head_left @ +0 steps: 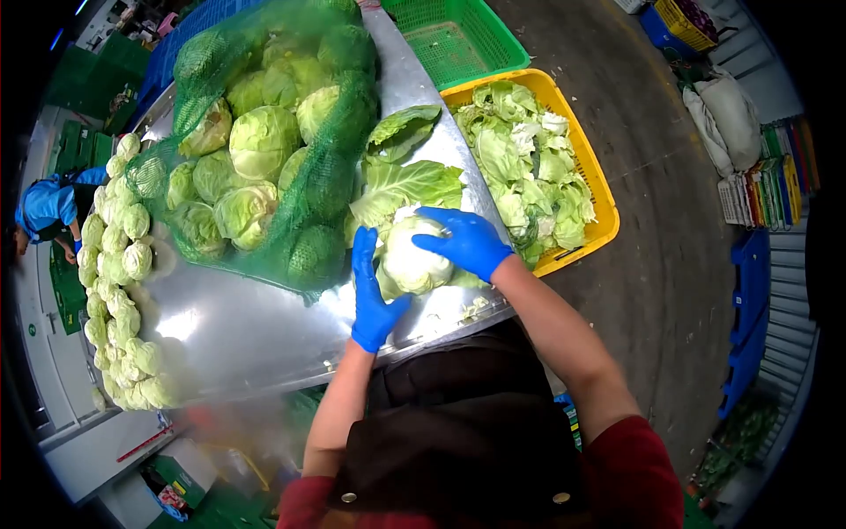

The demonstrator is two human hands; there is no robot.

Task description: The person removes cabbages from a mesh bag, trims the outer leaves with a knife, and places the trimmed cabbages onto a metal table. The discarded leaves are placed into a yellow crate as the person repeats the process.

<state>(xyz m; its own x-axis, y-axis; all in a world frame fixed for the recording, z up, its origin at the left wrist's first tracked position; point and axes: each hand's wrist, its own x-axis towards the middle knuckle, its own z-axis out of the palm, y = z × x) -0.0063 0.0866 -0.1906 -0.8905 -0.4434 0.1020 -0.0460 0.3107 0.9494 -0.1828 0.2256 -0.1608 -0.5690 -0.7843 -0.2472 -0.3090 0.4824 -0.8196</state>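
Observation:
A pale, trimmed cabbage [416,263] sits on the metal table between my blue-gloved hands, near the front edge. My right hand [469,243] curves over its right side, fingers and thumb against it. On the other side, my left hand [375,295] is open, with fingers stretched up and thumb apart beside the cabbage; whether it touches is hard to tell. Loose outer leaves [410,187] lie just behind the cabbage, and small leaf scraps [476,308] are scattered to its right.
A green net bag [322,189] of cabbages [264,141] lies open on the metal table [238,331]. Trimmed cabbages [115,256] line the left edge. At right stand a yellow crate [604,207] of leaves and a green crate [454,44]. A person in blue [48,207] is far left.

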